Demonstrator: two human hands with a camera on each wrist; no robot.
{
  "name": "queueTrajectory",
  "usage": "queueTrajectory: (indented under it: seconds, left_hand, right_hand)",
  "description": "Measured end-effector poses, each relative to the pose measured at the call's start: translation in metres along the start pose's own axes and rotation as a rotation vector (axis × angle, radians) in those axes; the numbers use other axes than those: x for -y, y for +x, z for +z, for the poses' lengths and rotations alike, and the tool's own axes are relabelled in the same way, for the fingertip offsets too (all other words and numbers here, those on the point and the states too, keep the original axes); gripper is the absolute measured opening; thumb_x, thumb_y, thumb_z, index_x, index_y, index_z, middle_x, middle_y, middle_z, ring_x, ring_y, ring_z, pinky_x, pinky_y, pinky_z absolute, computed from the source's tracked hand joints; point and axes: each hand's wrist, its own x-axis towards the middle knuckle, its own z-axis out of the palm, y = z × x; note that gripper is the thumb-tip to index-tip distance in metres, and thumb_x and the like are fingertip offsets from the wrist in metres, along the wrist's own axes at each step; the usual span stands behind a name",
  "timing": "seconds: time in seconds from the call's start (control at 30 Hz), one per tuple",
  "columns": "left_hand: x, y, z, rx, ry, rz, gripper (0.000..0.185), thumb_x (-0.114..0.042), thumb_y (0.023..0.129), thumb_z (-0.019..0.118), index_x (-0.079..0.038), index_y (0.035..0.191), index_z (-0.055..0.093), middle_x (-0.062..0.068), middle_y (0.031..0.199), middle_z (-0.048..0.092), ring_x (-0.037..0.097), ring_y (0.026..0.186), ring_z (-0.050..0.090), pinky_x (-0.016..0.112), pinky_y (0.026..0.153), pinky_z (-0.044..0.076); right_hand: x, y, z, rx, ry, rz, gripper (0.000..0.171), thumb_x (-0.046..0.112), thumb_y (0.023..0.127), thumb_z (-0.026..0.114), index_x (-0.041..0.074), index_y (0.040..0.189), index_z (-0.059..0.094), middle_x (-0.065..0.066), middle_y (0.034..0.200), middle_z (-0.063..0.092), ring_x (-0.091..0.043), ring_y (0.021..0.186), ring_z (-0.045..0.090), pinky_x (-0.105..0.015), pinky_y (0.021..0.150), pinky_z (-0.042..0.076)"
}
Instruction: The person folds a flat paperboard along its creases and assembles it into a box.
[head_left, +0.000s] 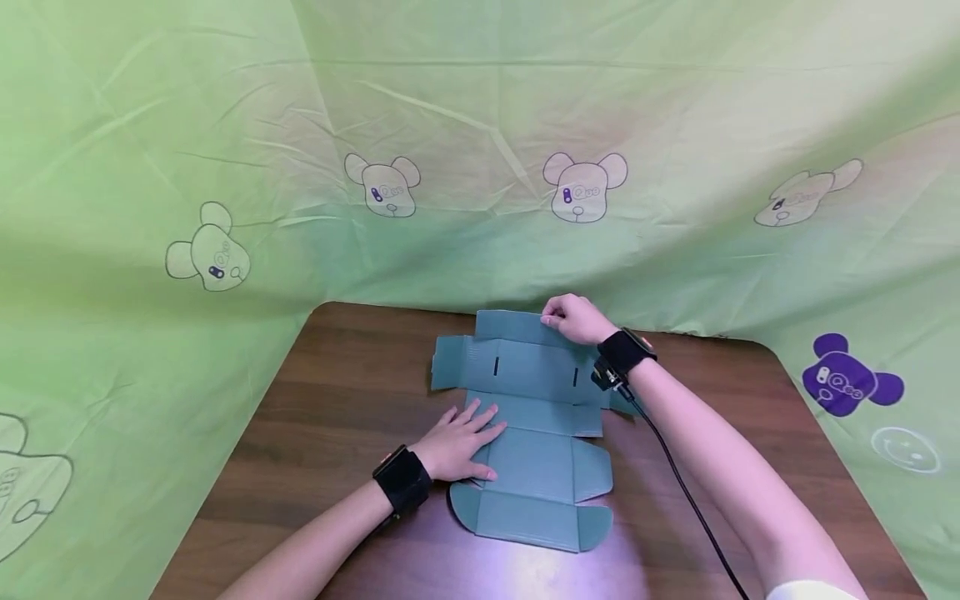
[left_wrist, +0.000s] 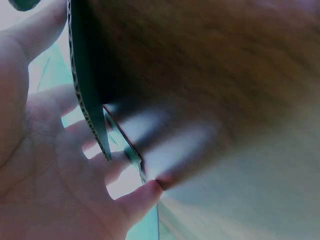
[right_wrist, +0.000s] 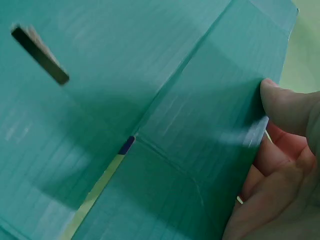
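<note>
On the brown table (head_left: 337, 392), your left hand (head_left: 457, 442) lies flat on the light, stiff flattened carton (head_left: 536, 417); your right hand (head_left: 573, 318) pinches its far flap, likely the best hold.

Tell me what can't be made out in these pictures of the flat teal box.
- Cardboard box blank: the part under the left hand, head view.
- Its far edge: covered by the right hand.
- Left wrist view: blurred, mostly the brown table.
- Right wrist view: box edges cut off.
</note>
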Motion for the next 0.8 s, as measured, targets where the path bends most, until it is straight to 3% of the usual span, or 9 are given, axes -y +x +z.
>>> queueTrajectory:
  seconds: [0.43,0.63,0.8]
  left_hand:
    - [-0.002,0.018,-0.011,0.07,0.035,-0.037,0.079,-0.055,0.094,0.065,-0.022,0.159,0.035,0.005,0.168,0.022,0.031,0.156,0.013,0.059,0.12,0.02]
    - [0.0,0.019,-0.01,0.059,0.031,-0.033,0.079,-0.056,0.094,0.064,-0.022,0.159,0.035,0.004,0.168,0.022,0.031,0.156,0.014,0.058,0.121,0.02]
    - [0.005,0.021,-0.009,0.05,0.025,-0.029,0.079,-0.058,0.094,0.063,-0.023,0.16,0.034,0.004,0.169,0.021,0.031,0.156,0.012,0.058,0.121,0.019]
  right_hand:
    - [-0.002,-0.021,-0.013,0.023,0.024,-0.035,0.016,0.011,0.104,0.057,0.004,0.106,0.071,-0.008,0.097,0.07,-0.022,0.086,0.058,-0.042,0.084,0.047]
    - [0.004,-0.028,-0.02,0.182,0.023,-0.166,0.025,0.014,0.105,0.056,0.003,0.121,0.071,-0.013,0.115,0.072,-0.024,0.104,0.066,-0.046,0.093,0.051]
    - [0.014,-0.038,-0.022,0.324,0.048,-0.199,0.036,0.02,0.107,0.053,0.007,0.139,0.063,-0.014,0.134,0.065,-0.027,0.122,0.063,-0.047,0.101,0.05]
